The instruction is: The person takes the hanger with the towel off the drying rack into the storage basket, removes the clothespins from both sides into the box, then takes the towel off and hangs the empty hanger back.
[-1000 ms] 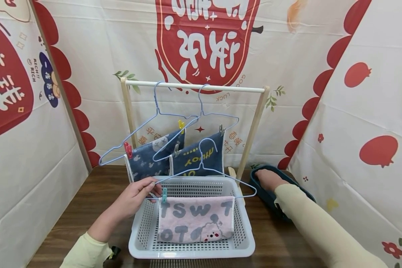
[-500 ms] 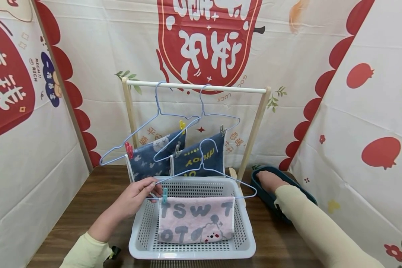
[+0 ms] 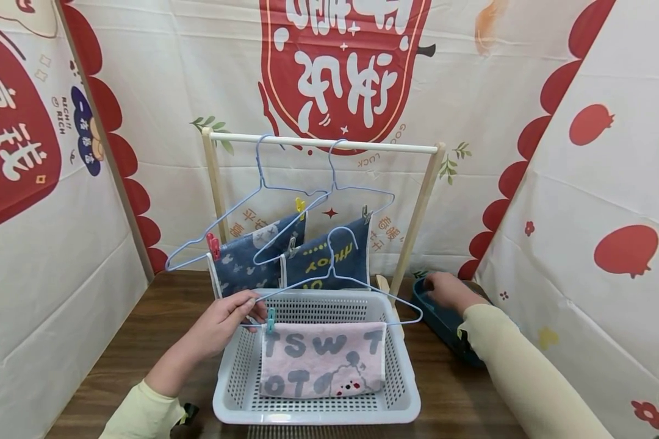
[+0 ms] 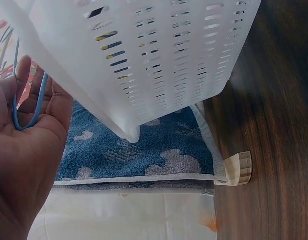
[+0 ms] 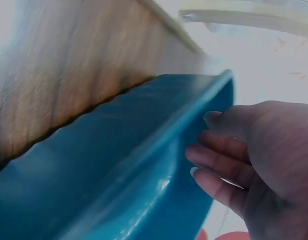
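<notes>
My left hand [image 3: 227, 320] grips the left end of a blue wire clothes hanger [image 3: 331, 271]; the hanger's corner crosses the fingers in the left wrist view. A pink towel [image 3: 321, 361] with grey letters hangs from its lower bar above the basket. A teal clothespin [image 3: 270, 319] sits at the towel's upper left corner; none shows at the right corner. My right hand [image 3: 450, 291] is in the dark teal tray [image 3: 445, 326] at the right, fingers bent beside its inner wall. Whether the fingertips hold anything is hidden.
A grey-white slotted basket [image 3: 315, 416] stands in front of a wooden rack [image 3: 324, 142]. Two blue hangers on the rack carry a patterned blue towel [image 3: 252, 256] with red and yellow clothespins and a blue towel [image 3: 329, 259] with yellow letters. Printed cloth walls surround the table.
My right hand has lifted slightly and drawn a little to the right within the tray. The left hand and the hanger with the towel stay in place.
</notes>
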Action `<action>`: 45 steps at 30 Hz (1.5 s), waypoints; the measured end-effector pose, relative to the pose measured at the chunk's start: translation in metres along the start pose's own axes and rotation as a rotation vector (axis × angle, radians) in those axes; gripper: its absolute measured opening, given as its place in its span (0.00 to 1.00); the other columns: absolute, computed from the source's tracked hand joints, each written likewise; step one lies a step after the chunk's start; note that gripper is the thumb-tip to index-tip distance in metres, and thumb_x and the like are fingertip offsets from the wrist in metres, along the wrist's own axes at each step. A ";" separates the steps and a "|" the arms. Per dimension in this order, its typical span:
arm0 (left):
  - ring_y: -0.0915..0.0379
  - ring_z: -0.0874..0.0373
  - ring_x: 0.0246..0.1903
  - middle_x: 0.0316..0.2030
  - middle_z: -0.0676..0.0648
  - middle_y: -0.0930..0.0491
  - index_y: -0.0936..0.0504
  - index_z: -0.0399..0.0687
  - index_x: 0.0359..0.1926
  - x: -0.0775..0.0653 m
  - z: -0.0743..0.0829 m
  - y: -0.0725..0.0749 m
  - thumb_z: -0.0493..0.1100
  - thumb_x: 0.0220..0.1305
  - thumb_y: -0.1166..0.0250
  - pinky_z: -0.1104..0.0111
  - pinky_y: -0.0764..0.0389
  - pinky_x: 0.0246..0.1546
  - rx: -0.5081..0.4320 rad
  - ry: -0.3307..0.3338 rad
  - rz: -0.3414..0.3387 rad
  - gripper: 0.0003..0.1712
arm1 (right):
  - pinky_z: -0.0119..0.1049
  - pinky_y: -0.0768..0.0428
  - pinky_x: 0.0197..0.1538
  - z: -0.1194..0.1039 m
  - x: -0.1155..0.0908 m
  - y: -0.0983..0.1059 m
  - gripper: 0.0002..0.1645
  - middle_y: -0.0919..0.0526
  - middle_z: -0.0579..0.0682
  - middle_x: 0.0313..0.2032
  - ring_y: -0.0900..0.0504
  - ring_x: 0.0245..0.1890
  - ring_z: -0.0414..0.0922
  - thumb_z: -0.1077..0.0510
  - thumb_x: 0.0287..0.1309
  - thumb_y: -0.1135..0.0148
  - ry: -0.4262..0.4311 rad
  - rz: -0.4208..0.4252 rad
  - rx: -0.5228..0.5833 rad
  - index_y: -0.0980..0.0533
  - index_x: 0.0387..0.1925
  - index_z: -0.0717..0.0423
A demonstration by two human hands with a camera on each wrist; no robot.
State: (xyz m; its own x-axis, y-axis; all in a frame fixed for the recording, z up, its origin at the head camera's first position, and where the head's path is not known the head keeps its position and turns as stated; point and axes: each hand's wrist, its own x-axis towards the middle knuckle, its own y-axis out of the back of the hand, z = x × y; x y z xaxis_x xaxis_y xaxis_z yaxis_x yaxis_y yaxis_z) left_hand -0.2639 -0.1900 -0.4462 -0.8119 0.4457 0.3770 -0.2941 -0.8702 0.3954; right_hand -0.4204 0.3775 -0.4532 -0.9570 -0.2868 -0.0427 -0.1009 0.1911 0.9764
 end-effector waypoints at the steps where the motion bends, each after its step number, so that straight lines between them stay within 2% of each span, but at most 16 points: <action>1: 0.12 0.47 0.46 0.46 0.41 0.13 0.16 0.39 0.55 0.000 0.000 0.000 0.38 0.90 0.50 0.59 0.08 0.45 0.001 0.001 0.000 0.15 | 0.60 0.13 0.55 -0.002 -0.002 0.002 0.11 0.13 0.59 0.44 0.15 0.43 0.55 0.65 0.73 0.31 0.001 0.009 0.021 0.16 0.53 0.66; 5: 0.12 0.48 0.46 0.46 0.42 0.13 0.16 0.38 0.55 -0.001 0.000 -0.001 0.38 0.90 0.50 0.59 0.08 0.45 0.004 0.001 0.000 0.15 | 0.57 0.12 0.51 -0.017 -0.013 0.014 0.09 0.13 0.54 0.41 0.17 0.39 0.51 0.61 0.76 0.32 0.029 0.068 0.082 0.16 0.51 0.63; 9: 0.12 0.49 0.45 0.45 0.42 0.13 0.16 0.39 0.54 -0.001 0.000 -0.002 0.39 0.91 0.50 0.56 0.07 0.44 0.004 -0.007 0.009 0.16 | 0.52 0.13 0.46 -0.039 -0.026 0.030 0.07 0.13 0.50 0.37 0.18 0.36 0.48 0.59 0.78 0.33 0.077 0.163 0.127 0.15 0.49 0.60; 13: 0.12 0.49 0.44 0.44 0.42 0.13 0.15 0.40 0.53 0.000 0.001 -0.002 0.39 0.91 0.50 0.51 0.07 0.44 0.005 -0.014 0.018 0.16 | 0.47 0.14 0.43 -0.063 -0.042 0.045 0.07 0.12 0.49 0.36 0.18 0.35 0.47 0.59 0.78 0.34 0.115 0.258 0.160 0.14 0.48 0.58; 18: 0.12 0.49 0.45 0.45 0.42 0.13 0.16 0.38 0.54 0.001 0.003 -0.001 0.40 0.91 0.50 0.50 0.07 0.45 0.005 -0.010 0.014 0.16 | 0.42 0.15 0.39 -0.092 -0.061 0.056 0.07 0.12 0.49 0.36 0.19 0.33 0.47 0.59 0.79 0.34 0.134 0.352 0.194 0.14 0.49 0.57; 20: 0.13 0.49 0.45 0.45 0.42 0.14 0.16 0.39 0.54 0.002 0.003 -0.001 0.40 0.91 0.50 0.51 0.07 0.45 0.005 -0.012 0.010 0.16 | 0.41 0.15 0.39 -0.104 -0.067 0.057 0.06 0.13 0.49 0.36 0.19 0.33 0.47 0.60 0.79 0.34 0.159 0.416 0.201 0.14 0.48 0.57; 23: 0.13 0.48 0.45 0.45 0.42 0.14 0.15 0.41 0.54 0.002 0.002 -0.001 0.39 0.91 0.50 0.51 0.07 0.45 0.004 -0.014 0.008 0.16 | 0.39 0.16 0.37 -0.122 -0.076 0.056 0.03 0.14 0.49 0.35 0.20 0.32 0.46 0.62 0.77 0.33 0.217 0.560 0.215 0.14 0.47 0.56; 26: 0.13 0.48 0.45 0.45 0.43 0.14 0.15 0.42 0.54 0.002 0.001 -0.001 0.38 0.91 0.50 0.51 0.07 0.45 0.008 -0.017 0.008 0.15 | 0.36 0.16 0.35 -0.142 -0.087 0.056 0.03 0.15 0.49 0.36 0.21 0.32 0.43 0.65 0.75 0.31 0.297 0.712 0.219 0.15 0.46 0.57; 29: 0.13 0.48 0.46 0.45 0.43 0.14 0.15 0.42 0.54 0.002 0.001 -0.001 0.38 0.90 0.50 0.52 0.07 0.46 0.010 -0.014 0.008 0.15 | 0.32 0.19 0.33 -0.161 -0.098 0.056 0.03 0.16 0.47 0.35 0.23 0.32 0.41 0.66 0.74 0.30 0.400 0.796 0.227 0.16 0.45 0.58; 31: 0.13 0.48 0.46 0.45 0.43 0.13 0.15 0.42 0.54 0.002 0.001 -0.001 0.39 0.90 0.50 0.51 0.07 0.46 0.009 -0.014 0.008 0.15 | 0.30 0.20 0.33 -0.174 -0.105 0.056 0.03 0.17 0.46 0.35 0.23 0.33 0.40 0.66 0.73 0.30 0.470 0.805 0.235 0.16 0.44 0.58; 35: 0.13 0.48 0.45 0.45 0.43 0.14 0.15 0.43 0.54 0.002 0.001 0.000 0.39 0.91 0.50 0.51 0.07 0.46 0.008 -0.023 0.010 0.15 | 0.33 0.18 0.34 -0.198 -0.116 0.054 0.07 0.19 0.43 0.35 0.23 0.34 0.39 0.68 0.70 0.30 0.578 0.760 0.244 0.17 0.44 0.55; 41: 0.13 0.48 0.45 0.45 0.42 0.13 0.15 0.42 0.54 0.002 0.002 0.000 0.39 0.91 0.50 0.56 0.07 0.45 0.000 -0.028 0.011 0.15 | 0.33 0.18 0.34 -0.219 -0.122 0.044 0.10 0.20 0.40 0.37 0.23 0.34 0.40 0.67 0.70 0.30 0.634 0.666 0.233 0.18 0.45 0.50; 45: 0.13 0.47 0.46 0.45 0.42 0.13 0.15 0.42 0.54 0.003 0.003 0.000 0.38 0.90 0.50 0.58 0.08 0.46 0.003 -0.021 0.010 0.15 | 0.37 0.15 0.35 -0.229 -0.122 0.036 0.11 0.19 0.39 0.38 0.22 0.36 0.39 0.66 0.70 0.29 0.654 0.604 0.250 0.18 0.46 0.48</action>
State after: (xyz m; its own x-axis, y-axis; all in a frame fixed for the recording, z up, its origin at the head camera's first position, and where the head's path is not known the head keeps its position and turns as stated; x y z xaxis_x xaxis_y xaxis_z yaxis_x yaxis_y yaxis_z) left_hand -0.2649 -0.1880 -0.4428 -0.8040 0.4414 0.3984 -0.2845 -0.8739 0.3941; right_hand -0.2454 0.2042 -0.3641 -0.5298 -0.5310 0.6613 0.2366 0.6562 0.7166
